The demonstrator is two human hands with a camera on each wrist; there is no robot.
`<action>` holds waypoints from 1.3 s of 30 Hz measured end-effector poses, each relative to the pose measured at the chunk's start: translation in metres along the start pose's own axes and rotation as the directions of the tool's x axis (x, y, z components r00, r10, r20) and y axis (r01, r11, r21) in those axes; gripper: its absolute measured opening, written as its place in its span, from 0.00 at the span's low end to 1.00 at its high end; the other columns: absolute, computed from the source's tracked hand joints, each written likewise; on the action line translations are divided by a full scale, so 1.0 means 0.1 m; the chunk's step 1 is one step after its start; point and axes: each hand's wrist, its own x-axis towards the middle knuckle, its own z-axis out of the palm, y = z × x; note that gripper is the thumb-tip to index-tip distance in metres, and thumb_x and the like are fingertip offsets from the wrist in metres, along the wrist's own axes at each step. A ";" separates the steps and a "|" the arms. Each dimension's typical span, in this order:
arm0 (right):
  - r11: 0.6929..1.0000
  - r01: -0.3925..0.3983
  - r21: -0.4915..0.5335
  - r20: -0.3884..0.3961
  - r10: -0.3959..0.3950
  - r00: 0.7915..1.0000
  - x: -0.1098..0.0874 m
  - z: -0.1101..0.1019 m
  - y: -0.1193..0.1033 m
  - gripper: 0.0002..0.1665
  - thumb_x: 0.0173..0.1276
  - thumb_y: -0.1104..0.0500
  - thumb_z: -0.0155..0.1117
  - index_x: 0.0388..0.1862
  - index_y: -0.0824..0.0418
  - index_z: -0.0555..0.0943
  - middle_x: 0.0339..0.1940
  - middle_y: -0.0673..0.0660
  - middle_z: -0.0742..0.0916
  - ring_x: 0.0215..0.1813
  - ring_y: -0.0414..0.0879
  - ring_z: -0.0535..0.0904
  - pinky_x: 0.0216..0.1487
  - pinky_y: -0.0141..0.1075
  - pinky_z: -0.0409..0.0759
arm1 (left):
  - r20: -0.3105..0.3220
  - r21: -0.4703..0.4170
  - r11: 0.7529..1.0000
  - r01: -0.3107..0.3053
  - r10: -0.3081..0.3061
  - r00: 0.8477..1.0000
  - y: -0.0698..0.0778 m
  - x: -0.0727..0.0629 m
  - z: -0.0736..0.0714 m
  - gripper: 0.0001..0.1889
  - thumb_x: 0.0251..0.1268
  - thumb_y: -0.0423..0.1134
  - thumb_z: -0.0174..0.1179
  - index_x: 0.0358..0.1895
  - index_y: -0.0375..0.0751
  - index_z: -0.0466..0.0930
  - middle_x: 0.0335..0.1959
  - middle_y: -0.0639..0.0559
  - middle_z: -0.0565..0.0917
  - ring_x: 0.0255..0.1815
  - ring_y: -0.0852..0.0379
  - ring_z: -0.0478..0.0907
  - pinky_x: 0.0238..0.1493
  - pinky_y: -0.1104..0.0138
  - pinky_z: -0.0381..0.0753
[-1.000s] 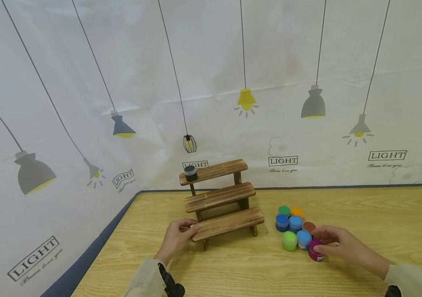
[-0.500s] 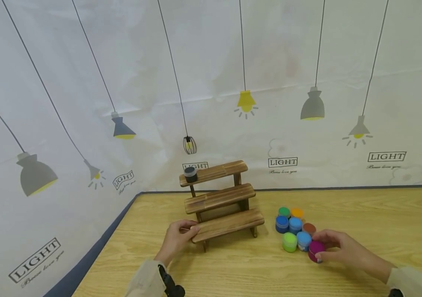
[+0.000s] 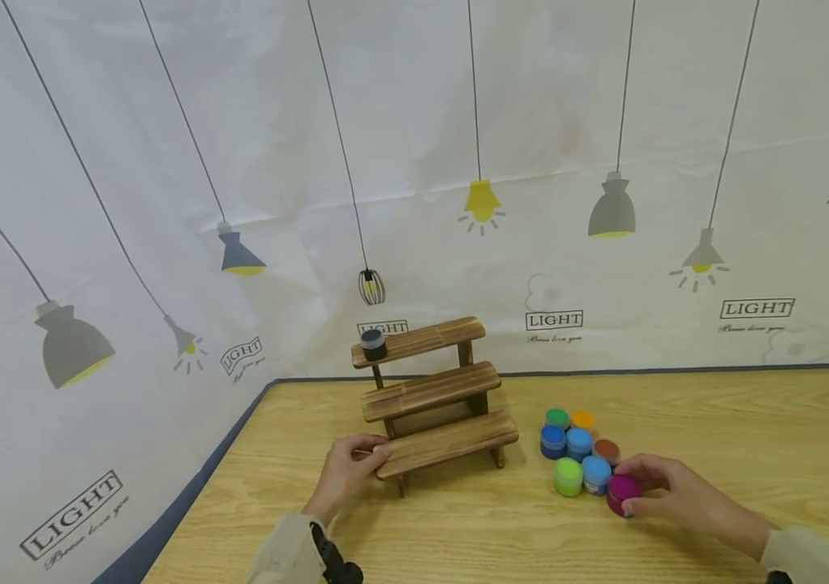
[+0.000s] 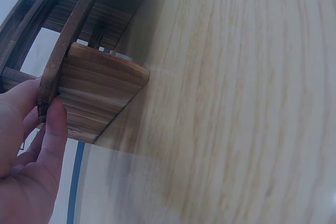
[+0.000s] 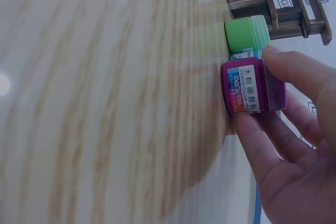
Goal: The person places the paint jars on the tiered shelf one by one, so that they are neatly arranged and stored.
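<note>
My left hand [image 3: 345, 474] pinches the left end of the lowest board of a three-tier wooden display stand [image 3: 451, 442]. In the left wrist view, thumb and fingers lie on either side of that dark board [image 4: 65, 48]. At the right, my right hand [image 3: 680, 499] grips a magenta paint jar [image 3: 622, 493] between thumb and fingers. The right wrist view shows the printed label on this jar [image 5: 242, 87], which stands upright on the table. Close by it are a light blue jar [image 3: 595, 475], a brown jar [image 3: 607, 452] and a lime green jar [image 3: 569, 477].
A black-lidded jar [image 3: 374, 345] stands at the left end of the stand's top tier. Behind the nearer jars are a green jar [image 3: 556, 418], an orange jar [image 3: 582, 420] and blue ones [image 3: 552, 442]. A lamp-printed sheet [image 3: 414, 162] hangs behind the wooden table [image 3: 473, 535].
My right thumb has slid slightly lower and nearer on the magenta jar, and the hand has settled around it. The left hand keeps its hold on the stand.
</note>
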 end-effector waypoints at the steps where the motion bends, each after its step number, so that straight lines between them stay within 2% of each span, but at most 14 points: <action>1: 1.000 -0.005 -0.003 -0.003 0.005 1.000 0.00 0.00 0.00 0.25 0.58 0.60 0.63 0.48 0.76 0.70 0.42 0.64 0.79 0.40 0.35 0.74 0.40 0.29 0.74 | 0.000 -0.001 1.000 0.001 -0.001 1.000 0.00 0.00 0.00 0.15 0.56 0.40 0.60 0.42 0.31 0.79 0.37 0.44 0.79 0.34 0.53 0.78 0.31 0.66 0.76; 8: 1.000 -0.023 -0.020 -0.019 0.023 1.000 -0.02 -0.04 0.03 0.26 0.58 0.58 0.63 0.49 0.74 0.70 0.44 0.65 0.79 0.41 0.33 0.74 0.39 0.29 0.74 | 0.001 0.000 1.000 -0.002 0.002 1.000 0.01 0.00 0.00 0.15 0.57 0.40 0.60 0.42 0.31 0.79 0.38 0.43 0.79 0.34 0.53 0.78 0.31 0.66 0.76; 15: 0.994 -0.091 -0.059 -0.065 0.087 0.994 -0.07 -0.12 0.08 0.28 0.58 0.57 0.63 0.50 0.74 0.69 0.43 0.63 0.79 0.43 0.47 0.75 0.39 0.30 0.75 | 0.002 0.003 1.000 -0.007 0.007 1.000 0.01 0.00 0.00 0.15 0.57 0.40 0.60 0.42 0.31 0.79 0.40 0.41 0.79 0.35 0.52 0.77 0.32 0.66 0.76; 17: 0.993 -0.089 -0.072 -0.077 0.083 0.994 -0.08 -0.15 0.09 0.27 0.58 0.57 0.62 0.50 0.75 0.69 0.43 0.63 0.79 0.42 0.45 0.75 0.38 0.30 0.75 | 0.000 0.000 1.000 -0.008 0.008 1.000 0.01 0.00 0.00 0.15 0.57 0.40 0.60 0.42 0.31 0.79 0.40 0.41 0.79 0.35 0.52 0.77 0.32 0.66 0.76; 21: 0.993 -0.054 -0.102 -0.093 0.045 0.995 -0.08 -0.20 0.10 0.25 0.60 0.58 0.61 0.49 0.75 0.70 0.42 0.63 0.79 0.38 0.35 0.74 0.37 0.29 0.74 | -0.001 -0.007 1.000 -0.003 0.003 1.000 0.01 -0.01 0.01 0.15 0.57 0.40 0.60 0.42 0.31 0.79 0.41 0.41 0.78 0.35 0.52 0.77 0.32 0.66 0.76; 24: 0.993 -0.032 -0.115 -0.100 0.020 0.995 -0.07 -0.24 0.12 0.24 0.60 0.59 0.61 0.48 0.76 0.70 0.40 0.64 0.80 0.37 0.33 0.74 0.36 0.30 0.75 | 0.002 -0.009 1.000 -0.004 0.004 1.000 0.01 -0.01 0.01 0.15 0.57 0.40 0.60 0.42 0.31 0.79 0.41 0.41 0.78 0.35 0.52 0.77 0.32 0.65 0.77; 28: 0.991 -0.073 -0.110 -0.111 0.061 0.992 -0.05 -0.29 0.12 0.26 0.60 0.58 0.61 0.49 0.77 0.69 0.41 0.63 0.80 0.39 0.42 0.76 0.36 0.31 0.76 | 0.001 -0.003 1.000 -0.010 0.010 1.000 0.02 -0.02 0.00 0.15 0.57 0.40 0.59 0.42 0.31 0.79 0.41 0.41 0.78 0.35 0.51 0.77 0.32 0.65 0.76; 32: 0.985 -0.154 -0.083 -0.127 0.143 0.982 0.00 -0.34 0.12 0.27 0.61 0.57 0.60 0.50 0.77 0.68 0.43 0.65 0.79 0.42 0.52 0.76 0.37 0.34 0.76 | 0.001 -0.001 1.000 -0.011 0.011 1.000 0.02 -0.02 0.00 0.15 0.57 0.39 0.59 0.42 0.31 0.79 0.40 0.41 0.79 0.35 0.52 0.77 0.32 0.65 0.76; 39: 0.977 -0.175 -0.119 -0.168 0.154 0.974 0.11 -0.38 0.13 0.28 0.60 0.57 0.61 0.50 0.77 0.68 0.44 0.67 0.78 0.43 0.54 0.76 0.38 0.35 0.76 | 0.006 -0.012 1.000 -0.008 0.008 1.000 0.02 -0.02 0.00 0.16 0.57 0.41 0.59 0.43 0.31 0.79 0.41 0.41 0.78 0.36 0.51 0.77 0.32 0.65 0.76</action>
